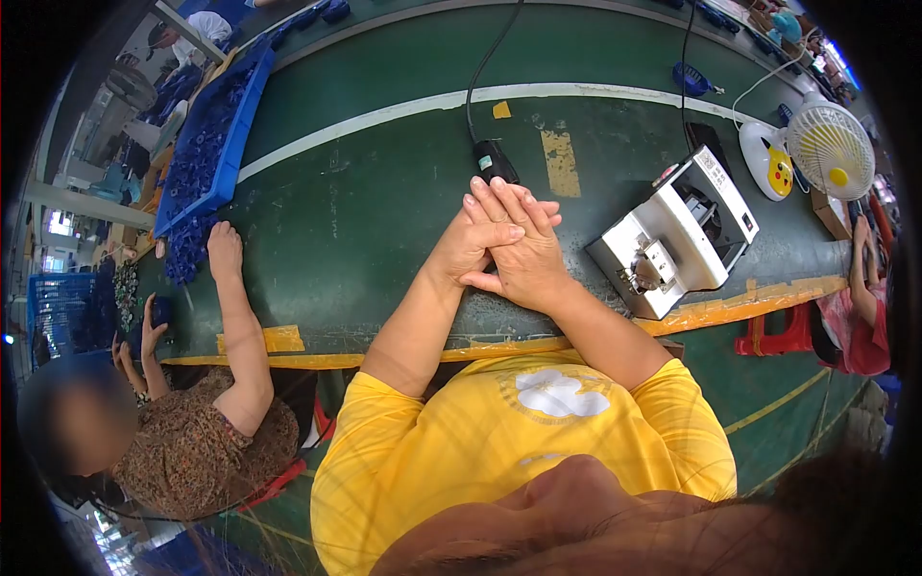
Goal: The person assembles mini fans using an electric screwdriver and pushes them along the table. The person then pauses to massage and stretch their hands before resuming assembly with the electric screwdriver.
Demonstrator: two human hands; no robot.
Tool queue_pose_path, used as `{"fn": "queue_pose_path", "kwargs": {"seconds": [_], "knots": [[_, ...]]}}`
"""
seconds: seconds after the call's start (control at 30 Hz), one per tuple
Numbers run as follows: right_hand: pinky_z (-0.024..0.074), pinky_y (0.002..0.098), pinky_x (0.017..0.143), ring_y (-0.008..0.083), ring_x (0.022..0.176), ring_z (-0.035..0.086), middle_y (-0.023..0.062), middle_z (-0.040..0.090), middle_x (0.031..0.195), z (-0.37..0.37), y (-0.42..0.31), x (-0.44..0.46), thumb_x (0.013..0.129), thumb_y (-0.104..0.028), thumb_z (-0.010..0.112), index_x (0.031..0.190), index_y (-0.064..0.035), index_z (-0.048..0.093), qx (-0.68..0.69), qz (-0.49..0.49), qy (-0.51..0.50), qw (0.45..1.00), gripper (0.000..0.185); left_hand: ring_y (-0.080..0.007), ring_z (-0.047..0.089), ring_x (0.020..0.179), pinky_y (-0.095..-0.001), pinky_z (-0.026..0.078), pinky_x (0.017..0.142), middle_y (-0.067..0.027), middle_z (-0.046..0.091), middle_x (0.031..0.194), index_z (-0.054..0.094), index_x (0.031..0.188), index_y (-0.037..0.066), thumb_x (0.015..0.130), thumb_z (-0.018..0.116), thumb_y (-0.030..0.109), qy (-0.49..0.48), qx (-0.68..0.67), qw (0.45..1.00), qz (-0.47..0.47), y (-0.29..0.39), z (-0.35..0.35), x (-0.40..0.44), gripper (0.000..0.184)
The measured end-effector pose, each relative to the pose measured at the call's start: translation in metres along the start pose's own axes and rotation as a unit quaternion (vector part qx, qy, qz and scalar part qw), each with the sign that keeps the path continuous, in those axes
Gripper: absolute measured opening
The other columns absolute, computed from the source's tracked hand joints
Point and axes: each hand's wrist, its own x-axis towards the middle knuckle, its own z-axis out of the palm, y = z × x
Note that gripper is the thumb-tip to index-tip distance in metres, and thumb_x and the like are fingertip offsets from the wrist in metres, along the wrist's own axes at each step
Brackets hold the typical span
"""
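My left hand (463, 248) and my right hand (530, 264) rest together above the green worktable (365, 206), laid one across the other. The right hand lies on top with its fingers stretched out. Beneath it the left fingers are mostly hidden, with their tips showing at the far side, and the left thumb crosses over the right hand. No object shows in either hand. Just beyond the fingertips lies a black cylindrical device (493, 158) on a cable. To the right of my hands stands a white and silver machine (687, 230) with a metal fixture at its front.
A blue tray (226, 144) of blue parts stands at the left, where a co-worker's hand (225, 245) touches the parts spilling by it. A white fan (831, 149) and a Pikachu-faced white object (768, 163) stand at the right. Yellow tape (768, 298) lines the table edge.
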Motion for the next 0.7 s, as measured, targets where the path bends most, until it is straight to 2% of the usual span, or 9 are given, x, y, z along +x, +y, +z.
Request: {"fn": "queue_pose_path", "kwargs": {"seconds": [0.33, 0.53, 0.7], "knots": [[0.0019, 0.0388, 0.115, 0.0253, 0.140, 0.020, 0.0116, 0.031, 0.148, 0.0007, -0.0024, -0.0015, 0.082, -0.069, 0.035, 0.137, -0.0035, 0.041, -0.037, -0.004, -0.005, 0.999, 0.086, -0.0430, 0.049, 0.118, -0.0505, 0.040, 0.101, -0.0265, 0.053, 0.122, 0.046, 0.119, 0.008, 0.080, 0.059, 0.000, -0.014, -0.003, 1.000, 0.007, -0.0026, -0.0049, -0.0006, 0.042], [0.0017, 0.0391, 0.115, 0.0255, 0.140, 0.020, 0.0126, 0.030, 0.148, 0.0021, -0.0014, -0.0012, 0.081, -0.069, 0.036, 0.137, -0.0026, 0.041, -0.009, 0.001, -0.008, 1.000, 0.087, -0.0426, 0.051, 0.116, -0.0500, 0.041, 0.100, -0.0264, 0.054, 0.120, 0.047, 0.119, 0.008, 0.080, 0.059, 0.001, 0.008, 0.002, 1.000, 0.004, -0.0006, 0.0011, -0.0011, 0.042], [0.0034, 0.0393, 0.114, 0.0260, 0.140, 0.022, 0.0133, 0.031, 0.148, -0.0002, 0.0001, -0.0001, 0.080, -0.066, 0.042, 0.137, -0.0023, 0.040, 0.028, 0.005, -0.012, 1.000, 0.086, -0.0421, 0.051, 0.116, -0.0496, 0.042, 0.100, -0.0265, 0.054, 0.120, 0.048, 0.118, 0.008, 0.079, 0.060, 0.002, 0.012, 0.004, 1.000, 0.008, -0.0004, 0.0018, 0.0006, 0.041]]}}
